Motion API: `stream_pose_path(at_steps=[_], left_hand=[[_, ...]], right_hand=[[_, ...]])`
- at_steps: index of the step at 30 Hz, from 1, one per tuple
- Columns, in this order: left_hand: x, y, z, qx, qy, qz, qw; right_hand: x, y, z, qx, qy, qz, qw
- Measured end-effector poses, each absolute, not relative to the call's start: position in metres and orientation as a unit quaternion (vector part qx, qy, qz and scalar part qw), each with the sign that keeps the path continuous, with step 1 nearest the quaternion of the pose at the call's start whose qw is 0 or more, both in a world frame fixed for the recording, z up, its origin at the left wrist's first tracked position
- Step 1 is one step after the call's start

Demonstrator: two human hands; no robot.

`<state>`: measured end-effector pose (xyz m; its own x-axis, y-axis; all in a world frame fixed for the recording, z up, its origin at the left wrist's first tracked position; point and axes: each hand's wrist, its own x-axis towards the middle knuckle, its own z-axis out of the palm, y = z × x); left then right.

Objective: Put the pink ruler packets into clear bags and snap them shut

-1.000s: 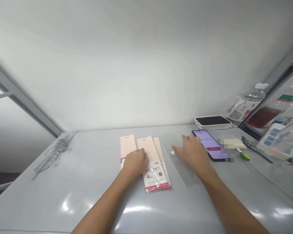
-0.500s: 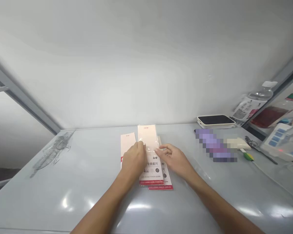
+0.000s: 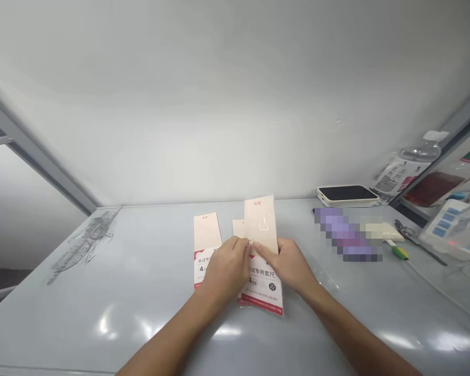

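Between my two hands a flat ruler set packet in clear film is held, pale pink above and white with red print below. My right hand grips its right edge, thumb on the front and fingers behind. At its left edge, my left hand is closed on the packet, fingertips pressed together near the middle; part of this grip is hidden. Behind it a second ruler set packet shows mostly its top and lower edge. To the left lies a third packet, partly covered by my left hand.
At the right rear lie a phone, a blurred purple item and a white cable with a green-yellow plug. A water bottle leans by the frame. A drawing marks the grey tabletop at left.
The upper packet has moved right and tilted, now over the second packet. My left hand has shifted right with it, and my right hand has closed round its right edge.
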<state>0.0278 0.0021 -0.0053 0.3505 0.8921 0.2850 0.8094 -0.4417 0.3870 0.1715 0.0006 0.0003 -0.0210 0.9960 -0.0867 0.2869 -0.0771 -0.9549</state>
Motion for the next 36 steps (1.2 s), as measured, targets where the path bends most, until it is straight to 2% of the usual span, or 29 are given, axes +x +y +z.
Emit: stream_pose_path(at_steps=[11,29,36], left_hand=[[0.03,-0.006,0.007,0.813,0.55,0.162,0.105],[0.022,0.001,0.008,0.854,0.493,0.128,0.105],[0.018,0.006,0.012,0.847,0.484,0.146,0.166]], right_hand=[[0.171,-0.006,0.004,-0.627,-0.566,0.419,0.334],[0.171,-0.007,0.005,-0.629,-0.573,0.398,0.344],[0.17,-0.01,0.006,-0.623,-0.578,0.404,0.339]])
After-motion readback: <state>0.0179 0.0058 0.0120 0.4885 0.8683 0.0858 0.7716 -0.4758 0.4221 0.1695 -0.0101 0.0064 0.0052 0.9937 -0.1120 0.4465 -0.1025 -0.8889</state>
